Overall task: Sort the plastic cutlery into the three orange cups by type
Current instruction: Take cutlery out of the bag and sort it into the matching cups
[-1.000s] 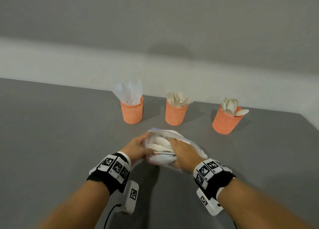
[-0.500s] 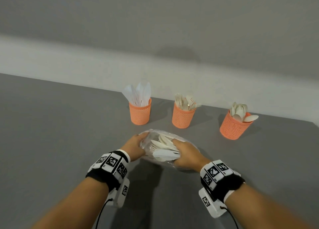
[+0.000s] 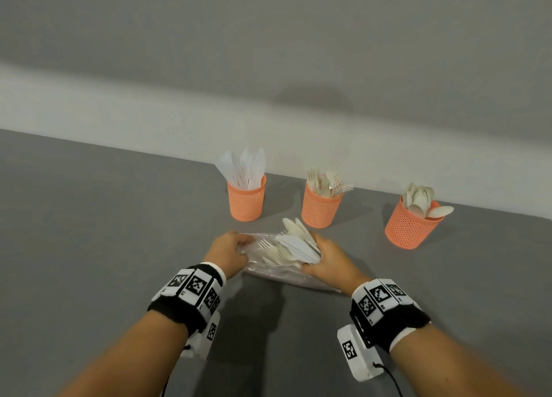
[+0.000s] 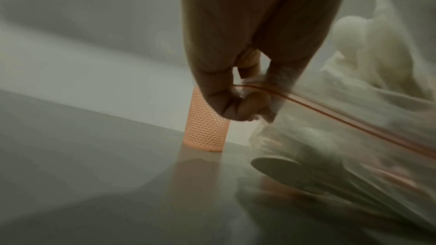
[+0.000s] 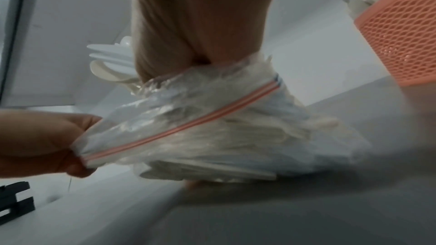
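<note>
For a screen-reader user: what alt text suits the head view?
Left hand grips a clear zip bag while right hand pulls out white cutlery. Behind stand three orange cups: knives, forks, spoons.

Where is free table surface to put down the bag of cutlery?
Free: the wide grey table left of the knife cup, and the strip near the forearms. Crowded: the back row of knife cup, fork cup and spoon cup.

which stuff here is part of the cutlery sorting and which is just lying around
Job: left hand gripping zip bag; right hand holding cutlery bundle; knife cup, fork cup, spoon cup.
Just there: grey table; wall.
</note>
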### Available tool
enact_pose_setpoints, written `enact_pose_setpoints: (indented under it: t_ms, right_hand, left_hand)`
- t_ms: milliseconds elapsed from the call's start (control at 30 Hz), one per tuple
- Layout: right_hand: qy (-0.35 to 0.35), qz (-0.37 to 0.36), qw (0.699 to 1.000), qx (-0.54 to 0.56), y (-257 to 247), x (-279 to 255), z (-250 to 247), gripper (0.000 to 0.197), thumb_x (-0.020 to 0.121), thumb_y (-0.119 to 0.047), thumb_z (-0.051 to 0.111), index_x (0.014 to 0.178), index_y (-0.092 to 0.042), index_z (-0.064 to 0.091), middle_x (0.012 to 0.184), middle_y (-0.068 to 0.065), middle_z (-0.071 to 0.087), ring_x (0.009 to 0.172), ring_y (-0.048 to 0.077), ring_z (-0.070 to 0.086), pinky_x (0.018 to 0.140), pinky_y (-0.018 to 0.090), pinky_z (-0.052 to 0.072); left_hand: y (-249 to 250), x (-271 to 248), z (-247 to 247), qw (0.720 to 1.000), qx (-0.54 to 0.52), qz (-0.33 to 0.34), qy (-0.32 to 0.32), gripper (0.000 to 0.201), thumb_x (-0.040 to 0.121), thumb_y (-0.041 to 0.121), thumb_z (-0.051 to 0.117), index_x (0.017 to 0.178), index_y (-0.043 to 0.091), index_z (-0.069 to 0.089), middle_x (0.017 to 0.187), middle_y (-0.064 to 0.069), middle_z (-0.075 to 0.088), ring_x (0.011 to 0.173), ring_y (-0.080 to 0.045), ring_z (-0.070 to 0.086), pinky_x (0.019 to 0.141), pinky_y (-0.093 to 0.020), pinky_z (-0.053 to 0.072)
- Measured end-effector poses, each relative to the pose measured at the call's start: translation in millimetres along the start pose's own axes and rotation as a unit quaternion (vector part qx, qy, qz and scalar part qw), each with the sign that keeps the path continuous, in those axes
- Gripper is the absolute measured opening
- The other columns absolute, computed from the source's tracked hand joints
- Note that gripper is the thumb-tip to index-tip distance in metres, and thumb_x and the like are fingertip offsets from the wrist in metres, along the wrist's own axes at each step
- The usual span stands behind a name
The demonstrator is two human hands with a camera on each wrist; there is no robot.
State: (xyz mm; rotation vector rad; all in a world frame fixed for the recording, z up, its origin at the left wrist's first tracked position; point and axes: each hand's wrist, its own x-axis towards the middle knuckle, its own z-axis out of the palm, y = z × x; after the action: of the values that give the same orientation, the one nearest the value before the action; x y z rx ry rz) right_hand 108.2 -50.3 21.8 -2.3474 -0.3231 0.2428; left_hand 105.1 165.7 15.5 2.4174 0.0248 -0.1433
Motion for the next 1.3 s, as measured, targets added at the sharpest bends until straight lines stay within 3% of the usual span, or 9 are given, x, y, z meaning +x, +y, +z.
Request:
enact_pose_setpoints:
  t_ms: [233, 367, 467, 600, 767, 900, 1067, 1200, 1300]
  right_hand:
    - [0.043, -0.024, 0.985, -0.163, 11.9, 2.3, 10.9, 0.038, 0.078, -0.045, 0.066, 0.105, -0.024, 0.051, 0.102, -0.005, 0.063, 0.091, 0.018, 0.057, 0.07, 0.028, 0.039]
    - [0.038, 0.001, 0.981, -0.19, 11.3, 6.1, 11.2, 0.04, 0.078, -0.036, 0.066, 0.112, -0.024, 0.05, 0.107, -0.001, 0.063, 0.098, 0.022, 0.058, 0.076, 0.031, 0.043]
    - [0.003, 0.003, 0.995, -0.104, 8.2, 7.1, 7.2, 0.048, 0.076, -0.023, 0.068, 0.122, -0.022, 0.052, 0.112, 0.002, 0.063, 0.102, 0.022, 0.059, 0.086, 0.035, 0.049]
    - [-0.032, 0.011, 0.999, -0.018, 13.2, 7.8, 0.9, 0.052, 0.072, -0.014, 0.07, 0.121, -0.019, 0.054, 0.109, 0.004, 0.067, 0.1, 0.02, 0.063, 0.091, 0.04, 0.051]
    - [0.021, 0.023, 0.996, 0.087, 10.2, 5.3, -3.5, 0.039, 0.072, 0.002, 0.068, 0.102, -0.019, 0.054, 0.091, -0.001, 0.063, 0.088, 0.017, 0.06, 0.068, 0.01, 0.047]
    - [0.153, 0.046, 0.946, 0.283, -0.8, 9.3, -21.9, 0.035, 0.074, 0.003, 0.068, 0.106, -0.007, 0.059, 0.095, 0.009, 0.067, 0.089, 0.022, 0.064, 0.078, 0.031, 0.053]
    - [0.159, 0.036, 0.866, 0.473, -24.3, 11.9, -46.4, 0.031, 0.079, 0.014, 0.055, 0.109, 0.004, 0.057, 0.084, 0.009, 0.061, 0.078, 0.018, 0.062, 0.064, 0.02, 0.055]
    - [0.09, 0.044, 0.862, 0.497, -35.7, 10.9, -51.0, 0.036, 0.08, 0.016, 0.053, 0.112, 0.002, 0.054, 0.089, 0.012, 0.059, 0.081, 0.019, 0.061, 0.064, 0.02, 0.056]
    - [0.042, 0.04, 0.859, 0.509, -50.3, 13.1, -48.7, 0.046, 0.078, 0.017, 0.053, 0.122, 0.002, 0.05, 0.095, 0.016, 0.062, 0.087, 0.025, 0.063, 0.071, 0.029, 0.059]
  left_hand:
    - [18.0, -1.6, -5.6, 0.999, 0.011, 0.041, -0.007, 0.026, 0.081, 0.0, 0.054, 0.097, 0.012, 0.071, 0.081, 0.0, 0.053, 0.065, -0.007, 0.046, 0.067, -0.012, 0.031]
    - [17.8, -0.9, -1.3, 0.996, 0.078, 0.028, -0.028, 0.042, 0.083, -0.008, 0.04, 0.097, 0.016, 0.072, 0.102, -0.01, 0.053, 0.1, -0.025, 0.054, 0.081, -0.02, 0.037]
    - [14.0, 2.1, 2.2, 0.986, 0.149, -0.001, -0.078, 0.047, 0.089, -0.005, 0.04, 0.11, 0.025, 0.069, 0.122, -0.009, 0.045, 0.113, -0.026, 0.053, 0.1, -0.027, 0.039]
    - [15.0, 7.3, 5.3, 0.986, 0.161, -0.004, -0.046, 0.051, 0.09, -0.001, 0.04, 0.133, 0.024, 0.05, 0.127, -0.011, 0.039, 0.11, -0.029, 0.055, 0.103, -0.033, 0.04]
    - [11.4, 8.1, 12.8, 0.986, 0.131, 0.011, -0.1, 0.06, 0.085, 0.0, 0.041, 0.141, 0.022, 0.037, 0.142, -0.014, 0.033, 0.126, -0.031, 0.044, 0.107, -0.032, 0.034]
    - [-2.7, 1.1, 19.8, 0.966, 0.197, 0.011, -0.169, 0.051, 0.089, 0.022, 0.05, 0.139, 0.021, 0.04, 0.144, -0.013, 0.036, 0.131, -0.028, 0.038, 0.108, -0.028, 0.03]
    - [-11.0, 3.0, 9.8, 0.957, 0.21, -0.037, -0.199, 0.051, 0.085, 0.041, 0.048, 0.135, 0.028, 0.046, 0.139, -0.012, 0.038, 0.128, -0.03, 0.037, 0.11, -0.031, 0.031]
    - [9.0, -2.3, -18.4, 0.995, 0.068, 0.06, -0.052, 0.027, 0.087, 0.04, 0.057, 0.112, 0.036, 0.065, 0.151, -0.009, 0.026, 0.141, -0.024, 0.021, 0.113, -0.038, 0.019]
    - [47.4, -11.6, -35.5, 0.979, -0.166, 0.109, -0.049, 0.052, 0.074, 0.059, 0.063, 0.122, 0.04, 0.053, 0.147, 0.008, 0.032, 0.135, -0.011, 0.032, 0.111, -0.032, 0.026]
